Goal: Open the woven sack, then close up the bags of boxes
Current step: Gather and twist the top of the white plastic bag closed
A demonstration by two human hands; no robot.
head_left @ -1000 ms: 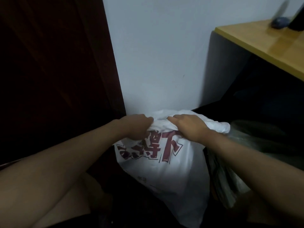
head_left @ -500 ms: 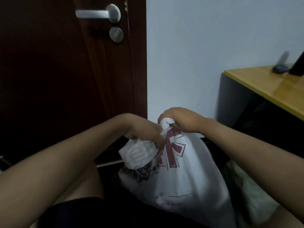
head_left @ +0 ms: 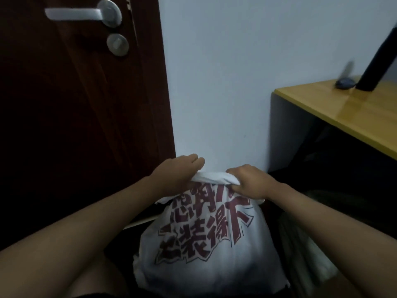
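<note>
A white woven sack (head_left: 214,261) with large dark red printed characters stands on the floor in front of me, full and bulging. Its top is gathered into a twisted band of fabric stretched between my hands. My left hand (head_left: 176,175) grips the left end of that band. My right hand (head_left: 247,181) grips the right end, fingers curled round it. What is inside the sack is hidden.
A dark brown door (head_left: 75,104) with a silver handle (head_left: 86,14) stands at the left. A white wall (head_left: 214,82) is behind the sack. A wooden desk (head_left: 343,110) juts in at the right, dark space below. Pale bags (head_left: 307,254) lie right of the sack.
My hands have moved apart along the sack's top, stretching the gathered fabric into a band. The bunched lump under my left hand is gone and the printed front faces me.
</note>
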